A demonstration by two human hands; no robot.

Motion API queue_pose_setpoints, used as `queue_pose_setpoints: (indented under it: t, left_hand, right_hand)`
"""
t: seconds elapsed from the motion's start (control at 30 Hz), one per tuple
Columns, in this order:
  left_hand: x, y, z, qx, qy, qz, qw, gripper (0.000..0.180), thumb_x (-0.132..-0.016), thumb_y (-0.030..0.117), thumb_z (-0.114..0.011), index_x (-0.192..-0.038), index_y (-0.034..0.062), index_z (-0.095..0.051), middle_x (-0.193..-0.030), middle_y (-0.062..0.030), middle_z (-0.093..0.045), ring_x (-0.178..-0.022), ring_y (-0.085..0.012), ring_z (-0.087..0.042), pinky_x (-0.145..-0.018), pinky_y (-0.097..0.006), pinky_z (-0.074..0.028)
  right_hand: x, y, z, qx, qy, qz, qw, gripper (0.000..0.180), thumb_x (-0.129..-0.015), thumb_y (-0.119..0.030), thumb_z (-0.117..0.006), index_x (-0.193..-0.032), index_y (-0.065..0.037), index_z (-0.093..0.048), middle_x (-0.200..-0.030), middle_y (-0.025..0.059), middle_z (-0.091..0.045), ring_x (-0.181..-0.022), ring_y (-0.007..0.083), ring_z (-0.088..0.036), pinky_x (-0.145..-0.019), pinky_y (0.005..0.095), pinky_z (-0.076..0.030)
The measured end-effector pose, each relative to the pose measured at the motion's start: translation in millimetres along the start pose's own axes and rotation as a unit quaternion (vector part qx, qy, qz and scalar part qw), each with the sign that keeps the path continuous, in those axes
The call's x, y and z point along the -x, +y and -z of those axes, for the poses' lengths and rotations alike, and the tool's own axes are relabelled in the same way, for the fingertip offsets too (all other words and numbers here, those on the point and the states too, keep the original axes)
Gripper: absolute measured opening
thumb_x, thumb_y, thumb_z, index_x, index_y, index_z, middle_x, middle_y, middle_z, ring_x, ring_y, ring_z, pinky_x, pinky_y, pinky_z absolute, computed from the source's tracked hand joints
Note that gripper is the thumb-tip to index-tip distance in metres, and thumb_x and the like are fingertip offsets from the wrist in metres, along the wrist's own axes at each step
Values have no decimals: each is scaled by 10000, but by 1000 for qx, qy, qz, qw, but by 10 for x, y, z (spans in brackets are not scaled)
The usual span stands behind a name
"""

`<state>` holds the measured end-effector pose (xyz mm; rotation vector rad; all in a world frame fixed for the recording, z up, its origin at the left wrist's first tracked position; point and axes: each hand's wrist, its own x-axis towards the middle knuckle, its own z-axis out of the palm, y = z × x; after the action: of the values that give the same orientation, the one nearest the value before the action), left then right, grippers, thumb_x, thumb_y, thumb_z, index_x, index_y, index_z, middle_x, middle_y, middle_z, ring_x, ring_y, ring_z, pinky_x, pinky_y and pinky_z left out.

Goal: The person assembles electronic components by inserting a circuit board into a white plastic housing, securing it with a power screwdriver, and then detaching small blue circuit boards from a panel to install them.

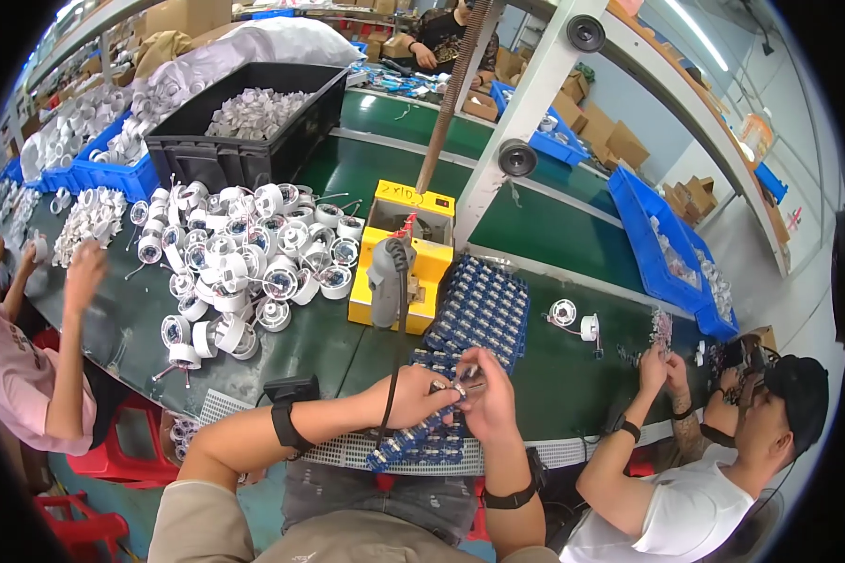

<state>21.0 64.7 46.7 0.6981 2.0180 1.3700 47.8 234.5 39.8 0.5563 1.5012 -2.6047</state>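
Observation:
My left hand (pixel 417 398) is closed in a pinch on a small blue circuit board (pixel 459 387) just past the table's near edge. My right hand (pixel 490 398) meets it from the other side, fingers curled and pinching at the same small piece. Fingers partly hide the piece. Under and in front of my hands lie sheets of blue circuit boards (pixel 482 305) with rows of pale parts. Beyond my left hand stands a yellow open-topped box (pixel 422 202), with a grey corded tool (pixel 385 281) in front of it; its dark cord runs down across my left wrist.
White round camera housings (pixel 230 249) with wires are heaped left of the yellow box. Farther back is a black crate (pixel 216 155) of pale parts. Blue bins (pixel 662 244) stand at right. A metal post (pixel 526 117) rises ahead. Co-workers sit on both sides; one wears a black cap (pixel 798 394).

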Motion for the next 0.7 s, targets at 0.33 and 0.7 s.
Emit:
queue_pose_setpoints:
  t: [0.33, 0.7]
  left_hand:
    - [-70, 19, 32, -14, 3, 18, 1000, 289, -976, 280, -560, -1011, 43, -723, -779, -34, -742, -588, -124, -660, -602, -278, -526]
    - [-36, -16, 50, 11, 43, 5, 999, 256, -980, 266, -573, -1014, 49, -706, -767, -3, -735, -464, -76, -542, -466, -270, -444]
  right_hand:
    - [-87, 191, 100, 245, 5, 101, 964, 199, -1011, -256, -555, -1003, -57, -566, -764, -31, -530, -580, 21, -470, -434, 185, -354]
    - [-63, 42, 415, 226, -44, 130, 964, 204, -1027, -196, -506, -1141, -27, -485, -733, 8, -519, -530, 72, -466, -448, 217, -371]
